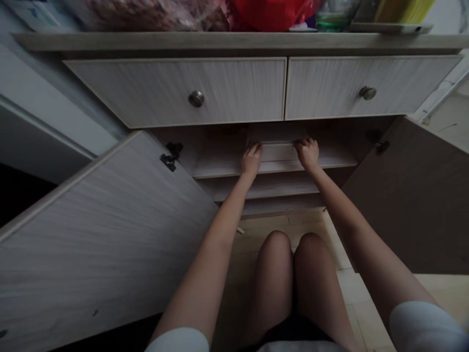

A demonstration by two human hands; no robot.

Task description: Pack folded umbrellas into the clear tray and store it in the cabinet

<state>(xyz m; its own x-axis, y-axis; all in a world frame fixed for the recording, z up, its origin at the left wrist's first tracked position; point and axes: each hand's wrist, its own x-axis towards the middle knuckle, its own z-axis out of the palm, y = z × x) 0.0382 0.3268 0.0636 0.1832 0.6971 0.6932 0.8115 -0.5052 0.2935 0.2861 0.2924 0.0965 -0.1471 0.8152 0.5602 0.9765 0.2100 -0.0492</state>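
Observation:
Both arms reach into an open cabinet, where a pale white box (277, 152) sits on the upper shelf (220, 165). At the box's left end is my left hand (251, 159), its fingers curled over the edge. My right hand (307, 152) grips the opposite end in the same way. The back of the box lies in shadow under the drawers, and its contents cannot be made out.
Two cabinet doors, left (120, 234) and right (414, 195), stand swung outward beside my arms. Above are two closed drawers (234, 93) with round knobs. Bags, a red item (274, 14) and a glass (333, 19) stand on top. A lower shelf (282, 186) runs beneath.

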